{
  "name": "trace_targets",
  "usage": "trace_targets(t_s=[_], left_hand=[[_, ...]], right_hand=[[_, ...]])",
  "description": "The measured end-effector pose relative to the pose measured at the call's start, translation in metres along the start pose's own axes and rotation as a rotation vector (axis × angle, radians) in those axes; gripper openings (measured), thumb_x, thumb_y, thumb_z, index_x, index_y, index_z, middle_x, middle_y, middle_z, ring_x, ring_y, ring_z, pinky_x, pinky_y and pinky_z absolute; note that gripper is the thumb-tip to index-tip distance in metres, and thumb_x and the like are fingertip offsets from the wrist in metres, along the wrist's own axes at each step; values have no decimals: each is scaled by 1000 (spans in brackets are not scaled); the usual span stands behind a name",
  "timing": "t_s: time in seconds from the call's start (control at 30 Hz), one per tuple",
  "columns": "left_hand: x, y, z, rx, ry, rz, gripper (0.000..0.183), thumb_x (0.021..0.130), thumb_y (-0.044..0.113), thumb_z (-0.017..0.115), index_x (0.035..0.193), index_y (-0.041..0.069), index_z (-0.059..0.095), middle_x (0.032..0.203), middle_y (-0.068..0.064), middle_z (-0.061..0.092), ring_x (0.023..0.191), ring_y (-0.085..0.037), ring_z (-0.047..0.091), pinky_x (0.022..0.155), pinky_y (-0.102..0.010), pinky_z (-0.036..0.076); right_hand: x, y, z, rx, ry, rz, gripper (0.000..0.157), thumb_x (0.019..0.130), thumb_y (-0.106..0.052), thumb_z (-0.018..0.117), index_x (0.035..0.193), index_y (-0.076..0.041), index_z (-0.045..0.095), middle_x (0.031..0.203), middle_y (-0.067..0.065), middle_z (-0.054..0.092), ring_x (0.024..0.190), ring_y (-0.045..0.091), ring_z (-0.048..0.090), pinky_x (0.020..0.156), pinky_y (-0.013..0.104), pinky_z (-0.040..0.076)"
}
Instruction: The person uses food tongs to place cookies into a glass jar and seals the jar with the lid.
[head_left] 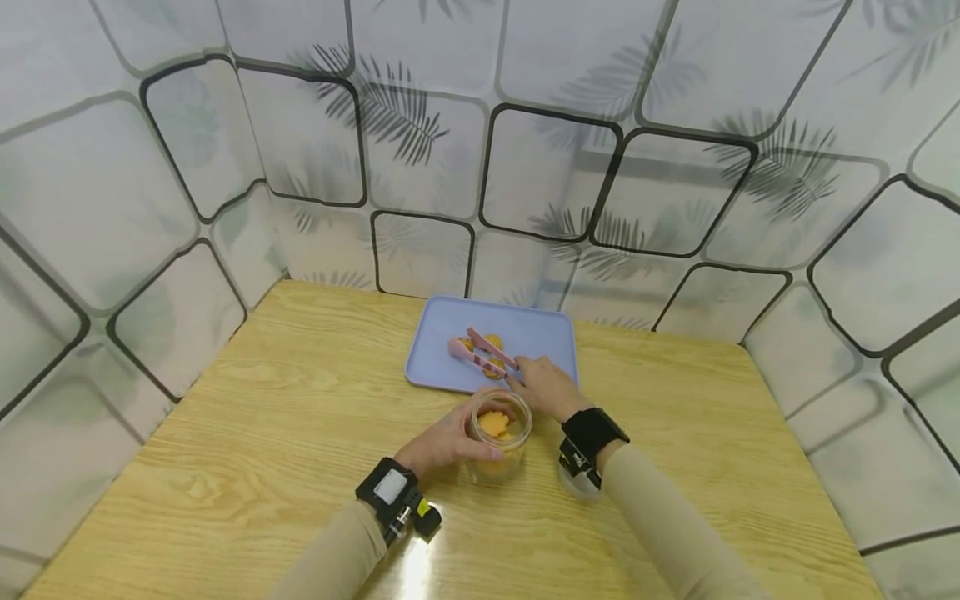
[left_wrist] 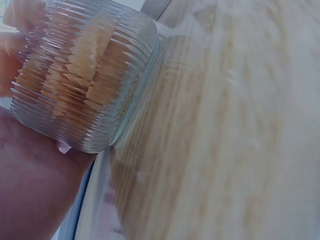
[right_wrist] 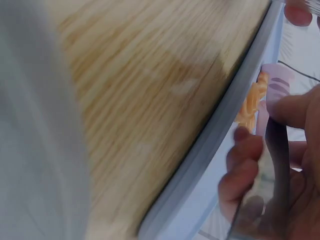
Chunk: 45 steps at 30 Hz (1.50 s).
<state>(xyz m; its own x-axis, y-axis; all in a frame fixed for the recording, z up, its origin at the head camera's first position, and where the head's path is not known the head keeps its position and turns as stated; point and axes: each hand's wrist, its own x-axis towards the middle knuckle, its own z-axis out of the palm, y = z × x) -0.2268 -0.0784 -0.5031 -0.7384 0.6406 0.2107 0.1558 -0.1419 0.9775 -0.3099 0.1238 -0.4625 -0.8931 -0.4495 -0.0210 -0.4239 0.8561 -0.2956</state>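
Note:
My left hand [head_left: 453,437] grips a clear ribbed glass jar [left_wrist: 125,75] from its left side, fingers behind it and thumb across the front. The jar has no lid on, and orange scalloped biscuits [head_left: 493,424] lie inside. With my right hand [head_left: 546,385] I hold a pair of tongs [head_left: 491,347] with pink tips and a metal handle [right_wrist: 277,160]. Their spread tips reach over the blue tray [head_left: 525,321], around several biscuits [head_left: 494,367] lying on it. In the right wrist view, orange biscuits [right_wrist: 248,107] show beside the pink tips.
A clear round lid-like piece [head_left: 581,486] lies on the wooden table [head_left: 300,400], partly hidden under my right wrist. The tray stands at the table's back edge. Patterned fabric walls [head_left: 420,150] enclose the table at the back and both sides.

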Motion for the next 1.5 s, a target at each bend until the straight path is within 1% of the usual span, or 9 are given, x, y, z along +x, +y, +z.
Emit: trace_targets(t_s=[0.07,0.2,0.47,0.57,0.7,0.8,1.07,1.33,1.5], left_hand=[[0,1,0,-1,1,-5,83,86,17,81,155,13,34,147,-23,48,137,-28,45,115,-29,34],[-1,2,0,1,5,-13,87,86,17,81,157,7,31,146,-24,48,137,-29,44,116,-28,33],[-1,2,0,22,23,-23,90,85,18,82,157,4,29,147,-18,49,139,-26,44,117,-28,29],[0,2,1,14,18,-21,88,85,15,82,156,5,31,149,-18,48,140,-28,42,119,-31,28],[-1,1,-1,8,22,-36,85,85,14,81,156,12,34,148,-18,48,140,-29,42,119,-34,27],[-3,0,-2,9,26,-42,83,85,13,80,155,15,35,147,-20,48,138,-29,43,117,-32,30],[-3,1,0,-12,21,-21,82,84,9,80,154,15,36,147,-26,47,133,-26,48,111,-26,38],[-2,1,0,-4,14,-20,86,85,14,81,156,15,32,148,-23,48,134,-29,48,110,-29,40],[-1,0,0,20,8,-22,85,87,17,80,157,13,33,146,-23,49,137,-33,45,112,-29,38]], right_hand=[[0,0,0,-11,19,-17,20,103,-23,59,103,-4,67,83,9,68,75,23,65,65,37,50],[-1,1,2,-16,72,-66,17,102,-16,59,88,-7,64,72,5,62,65,18,58,61,34,45],[-14,10,1,7,132,-168,20,100,-10,60,81,-7,62,64,0,54,58,13,48,56,28,39],[-21,12,-2,31,120,-164,24,102,-10,57,78,-9,58,62,-2,47,56,12,44,54,26,35],[-30,15,-5,53,117,-176,30,104,-10,53,73,-13,53,60,-4,41,53,9,39,53,24,31],[-35,17,-6,59,122,-192,31,104,-10,53,74,-13,53,60,-5,39,53,8,37,53,23,30],[-52,21,-11,91,131,-219,25,103,-8,55,79,-5,61,61,-6,37,53,5,34,53,21,29],[-82,17,-25,123,195,-283,27,105,-8,54,78,-13,56,61,-8,32,53,2,26,54,21,27],[-107,13,-37,124,253,-299,17,103,-7,57,89,-14,62,62,-9,32,54,0,25,55,21,27]])
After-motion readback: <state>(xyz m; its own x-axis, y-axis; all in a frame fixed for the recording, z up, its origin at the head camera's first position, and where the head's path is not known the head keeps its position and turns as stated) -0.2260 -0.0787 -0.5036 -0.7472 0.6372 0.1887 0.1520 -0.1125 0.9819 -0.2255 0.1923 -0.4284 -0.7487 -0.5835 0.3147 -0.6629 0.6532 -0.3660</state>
